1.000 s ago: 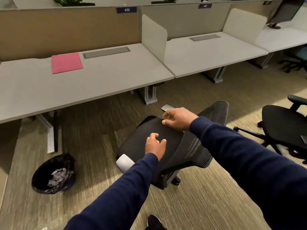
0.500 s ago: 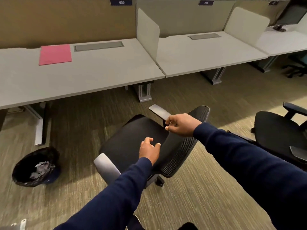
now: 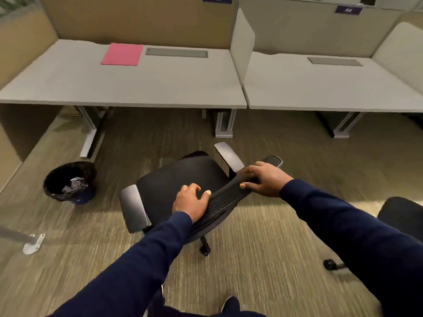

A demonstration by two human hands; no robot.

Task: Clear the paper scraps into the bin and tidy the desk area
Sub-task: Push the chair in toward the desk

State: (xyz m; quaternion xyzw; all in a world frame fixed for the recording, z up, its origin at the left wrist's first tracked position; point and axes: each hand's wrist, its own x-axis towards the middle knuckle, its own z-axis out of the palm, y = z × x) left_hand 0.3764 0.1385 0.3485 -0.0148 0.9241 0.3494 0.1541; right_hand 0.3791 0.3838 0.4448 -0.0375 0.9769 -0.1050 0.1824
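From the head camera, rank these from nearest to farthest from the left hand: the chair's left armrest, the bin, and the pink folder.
Measured from the left hand, which grips the chair back:
1. Chair's left armrest, just to its left, beside the seat.
2. Bin, farther left on the carpet, paper scraps inside.
3. Pink folder, far across on the desk, by the partition.

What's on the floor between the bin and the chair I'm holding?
Only bare carpet lies between the bin and the chair, shown in the head view.
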